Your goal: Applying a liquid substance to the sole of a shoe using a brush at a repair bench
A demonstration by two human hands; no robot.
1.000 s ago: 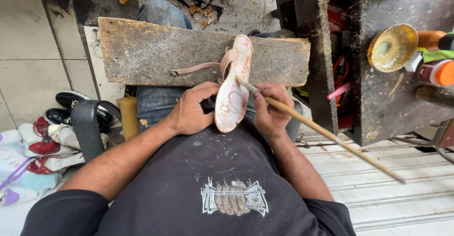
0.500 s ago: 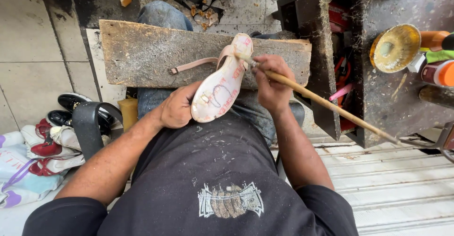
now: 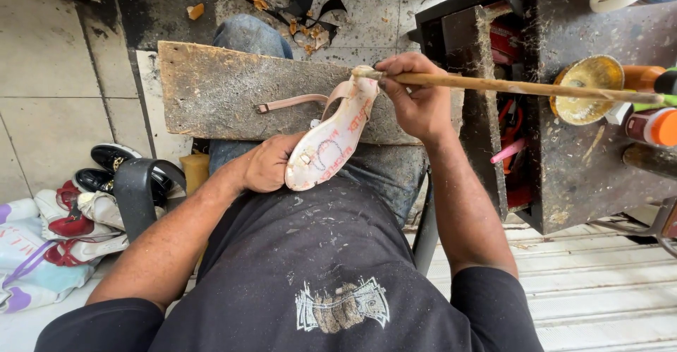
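Grimy concrete floor [image 3: 367, 3] is seen from the head view, littered with orange scraps, and a worn wooden board [image 3: 218, 91] is laid across the lap as a sort of worktop. A pale pink sandal [image 3: 328, 144] is propped sole-up against the board's near edge, its thin strap [image 3: 293, 103] trailing left over the wood. The heel end is cupped by the left hand [image 3: 266, 163], fingers curled shut around it. The right hand [image 3: 417, 94] is closed on a long wooden stick [image 3: 508, 85], and the stick's tip is pressed against the toe end of the sandal (right where the strap meets the sole). The stick's far end reaches out over a yellowish round tin [image 3: 587, 87] on a dark, dusty stand [image 3: 564, 176] to the right, next to an orange-capped bottle [image 3: 652, 125]. Off to the left, black shoes [image 3: 106, 167] and red-and-white ones [image 3: 70, 225] are piled on the tiled floor.
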